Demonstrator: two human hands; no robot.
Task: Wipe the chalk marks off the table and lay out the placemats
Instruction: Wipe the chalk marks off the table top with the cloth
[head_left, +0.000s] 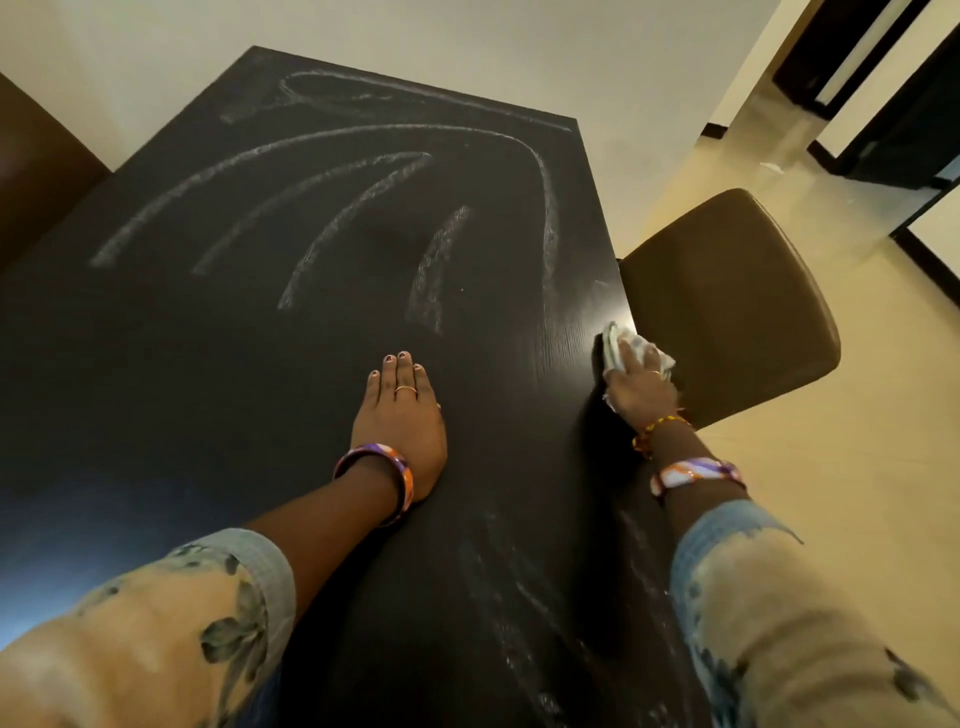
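Note:
A dark wooden table (156, 364) fills most of the view. White chalk marks (337, 218) curve in several long arcs across its far half, and fainter smears (498, 587) lie near the front right. My left hand (400, 421) rests flat on the table's middle, fingers together, holding nothing. My right hand (641, 387) presses a crumpled white cloth (615, 345) against the table's right edge. No placemats are in view.
A brown padded chair (727, 301) stands close against the table's right side, just past my right hand. Another dark chair back (36, 171) shows at the far left. Cream floor tiles (857, 493) and dark door frames (883, 104) lie to the right.

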